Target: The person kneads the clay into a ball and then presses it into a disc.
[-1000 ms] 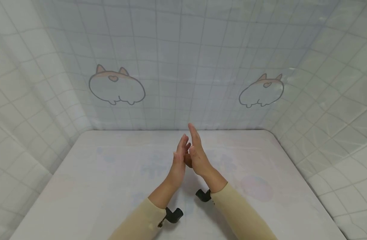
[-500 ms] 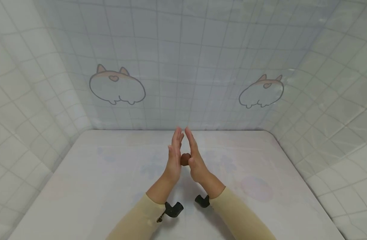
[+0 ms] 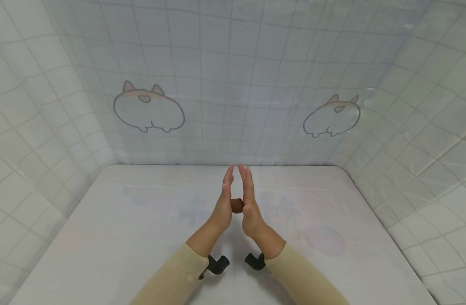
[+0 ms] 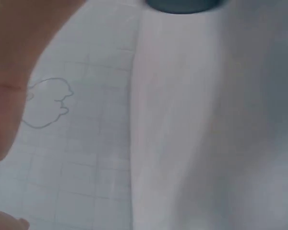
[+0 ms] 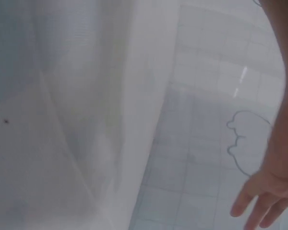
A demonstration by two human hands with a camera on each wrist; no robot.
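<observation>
A small, smooth brown clay-like lump [image 3: 237, 206] sits between the two palms in the head view, raised above the table. My left hand [image 3: 223, 207] stands upright with straight fingers, its palm against the lump's left side. Facing it, my right hand [image 3: 251, 212] touches the other side, fingers also straight and pointing away from me. The fingertips of both hands are apart, with a narrow gap between. Only part of the left hand [image 4: 7, 115] shows at the edge of the left wrist view. Spread fingers of the right hand [image 5: 271, 191] appear in the right wrist view; the lump is hidden in both.
Below the hands lies a white table [image 3: 122, 237] with faint pastel patches. Grid-patterned sheeting [image 3: 233, 84] rises behind it and on both sides, printed with cartoon animal outlines. A dark wrist mount [image 3: 218, 265] sticks out from the left sleeve, another [image 3: 255, 262] from the right.
The palms have slid against each other, the right hand coming back toward me and the left going slightly forward. The lump, partly covered earlier, now shows more fully between them.
</observation>
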